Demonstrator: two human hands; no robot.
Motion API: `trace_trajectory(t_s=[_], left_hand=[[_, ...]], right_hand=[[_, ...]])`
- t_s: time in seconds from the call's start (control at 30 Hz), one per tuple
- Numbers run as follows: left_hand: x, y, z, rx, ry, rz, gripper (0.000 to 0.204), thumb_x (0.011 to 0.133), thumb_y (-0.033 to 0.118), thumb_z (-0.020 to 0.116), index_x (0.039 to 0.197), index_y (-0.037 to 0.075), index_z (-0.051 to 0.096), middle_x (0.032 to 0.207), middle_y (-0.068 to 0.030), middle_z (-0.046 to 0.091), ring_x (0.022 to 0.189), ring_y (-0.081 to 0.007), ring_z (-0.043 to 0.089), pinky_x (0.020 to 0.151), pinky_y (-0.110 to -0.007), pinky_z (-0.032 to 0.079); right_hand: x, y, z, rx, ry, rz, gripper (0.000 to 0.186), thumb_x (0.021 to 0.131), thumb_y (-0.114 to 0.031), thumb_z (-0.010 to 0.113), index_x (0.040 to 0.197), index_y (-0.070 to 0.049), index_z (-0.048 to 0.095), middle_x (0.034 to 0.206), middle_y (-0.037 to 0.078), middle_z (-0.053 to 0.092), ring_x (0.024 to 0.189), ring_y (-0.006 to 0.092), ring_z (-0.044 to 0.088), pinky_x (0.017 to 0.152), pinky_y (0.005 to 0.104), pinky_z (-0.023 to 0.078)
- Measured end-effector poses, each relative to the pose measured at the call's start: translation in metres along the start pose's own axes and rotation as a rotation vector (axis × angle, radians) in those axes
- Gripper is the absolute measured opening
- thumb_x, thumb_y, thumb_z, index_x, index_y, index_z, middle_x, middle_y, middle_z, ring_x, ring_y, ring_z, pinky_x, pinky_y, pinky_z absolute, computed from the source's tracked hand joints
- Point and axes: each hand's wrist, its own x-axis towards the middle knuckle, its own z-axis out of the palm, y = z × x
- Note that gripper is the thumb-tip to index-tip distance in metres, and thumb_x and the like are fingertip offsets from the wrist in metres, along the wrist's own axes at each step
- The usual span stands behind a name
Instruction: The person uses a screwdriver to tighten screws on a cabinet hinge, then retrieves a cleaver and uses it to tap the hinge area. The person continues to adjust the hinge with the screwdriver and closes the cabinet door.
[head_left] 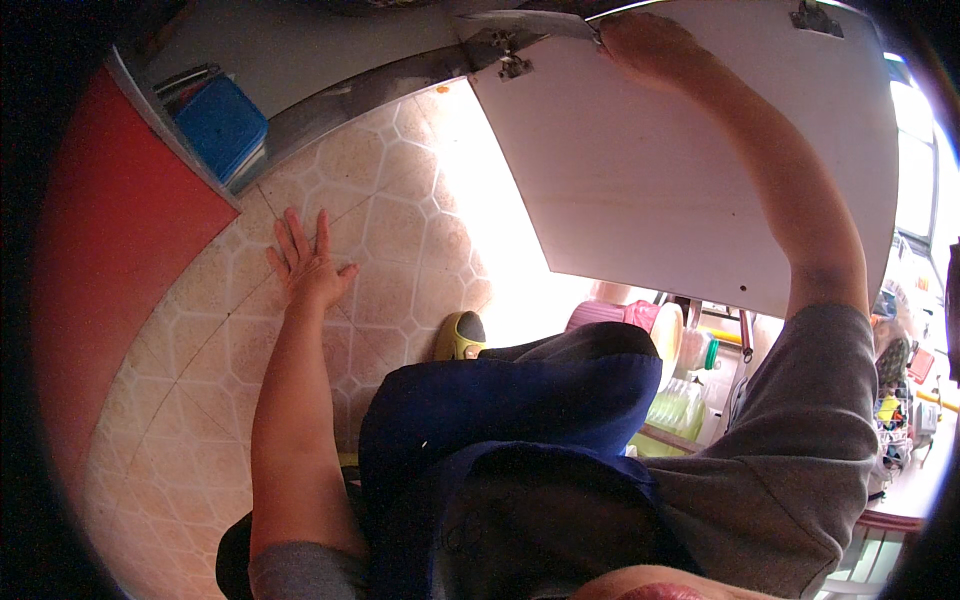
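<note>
My right hand (pixel 635 45) is raised at the top of the view, fingers curled at the edge of a white cabinet door (pixel 660 190) with metal hinges (pixel 510 55), near a thin grey metal piece. My left hand (pixel 305 258) is spread open over the tiled floor (pixel 390 220), with nothing in it. Above it, a blue container (pixel 220 125) sits inside a grey compartment beside a red panel (pixel 130 270).
My yellow shoe (pixel 455 337) is on the floor by my bent leg. Pink round containers (pixel 640 318) and plastic bottles of greenish liquid (pixel 675 410) stand under the door on the right. A cluttered surface (pixel 900 490) is at far right.
</note>
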Motion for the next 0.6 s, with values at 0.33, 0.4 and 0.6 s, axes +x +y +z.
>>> trace_trajectory(t_s=[0.33,0.4,0.6], left_hand=[[0.002,-0.002,0.007,0.043,0.053,0.011,0.105,0.069,0.053,0.065,0.142,0.028,-0.006,0.148,-0.0179,-0.008,0.136,-0.0375,-0.006,0.104,-0.059,0.001],[0.003,-0.001,0.006,0.024,0.017,-0.003,0.104,0.07,0.052,0.065,0.142,0.028,-0.006,0.147,-0.0169,-0.012,0.136,-0.0362,-0.008,0.105,-0.058,0.0],[0.002,0.001,0.0,0.01,-0.022,-0.018,0.102,0.072,0.05,0.065,0.142,0.029,-0.006,0.147,-0.0141,-0.019,0.136,-0.0337,-0.013,0.106,-0.055,-0.001]], right_hand=[[0.002,-0.011,-0.004,-0.001,-0.008,0.037,0.024,0.088,-0.021,0.049,0.098,-0.001,0.059,0.09,0.016,0.064,0.081,0.0272,0.064,0.075,0.0409,0.054],[0.002,-0.01,-0.003,-0.006,-0.02,0.056,0.024,0.088,-0.02,0.049,0.098,-0.001,0.059,0.091,0.016,0.064,0.081,0.027,0.064,0.075,0.0409,0.054],[-0.002,0.006,0.002,-0.009,0.037,0.013,0.023,0.087,-0.016,0.046,0.093,0.0,0.061,0.087,0.017,0.065,0.081,0.0278,0.064,0.076,0.0405,0.053]])
